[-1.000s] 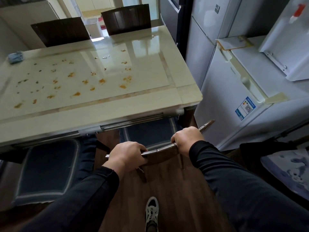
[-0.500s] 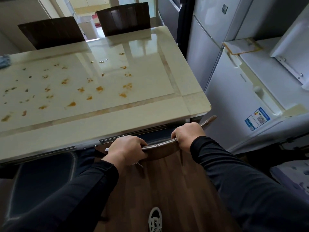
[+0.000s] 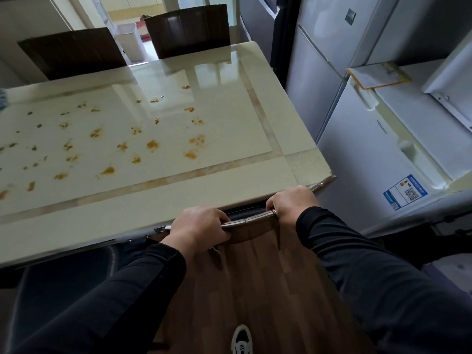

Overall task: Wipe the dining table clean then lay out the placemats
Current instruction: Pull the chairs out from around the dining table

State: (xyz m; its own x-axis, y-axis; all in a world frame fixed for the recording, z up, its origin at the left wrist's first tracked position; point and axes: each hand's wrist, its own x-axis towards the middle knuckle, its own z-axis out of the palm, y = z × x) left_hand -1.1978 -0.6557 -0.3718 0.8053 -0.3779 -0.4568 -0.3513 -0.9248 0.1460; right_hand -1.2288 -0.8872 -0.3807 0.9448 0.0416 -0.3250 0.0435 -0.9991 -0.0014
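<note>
Glossy cream stone, dining table [image 3: 229, 175]: it fills the upper left and centre of the view; I judge it heavy, rigid and slick, so a cloth should glide over it and it need not be held.
Orange and dark stains [image 3: 152, 144]: they are scattered over the inner panel from the left edge to right of centre; they look dried on, and I expect they will need pressure.
Blue object at the far left edge [image 3: 2, 98]: possibly a cloth, too cropped to tell.
Placemats: none in view.
My left hand [image 3: 199, 227]: fingers curled tightly over the metal top rail [image 3: 245, 221] of the chair back [image 3: 255, 277], knuckles up.
Chair back, handling: stiff wood with a smooth rail; I judge it moderately heavy, and best taken at two spaced points.
My right hand [image 3: 291, 201]: also wrapped round that rail, further right, just below the table's near edge.
White refrigerators [image 3: 383, 139]: they stand close by on the right.
</note>
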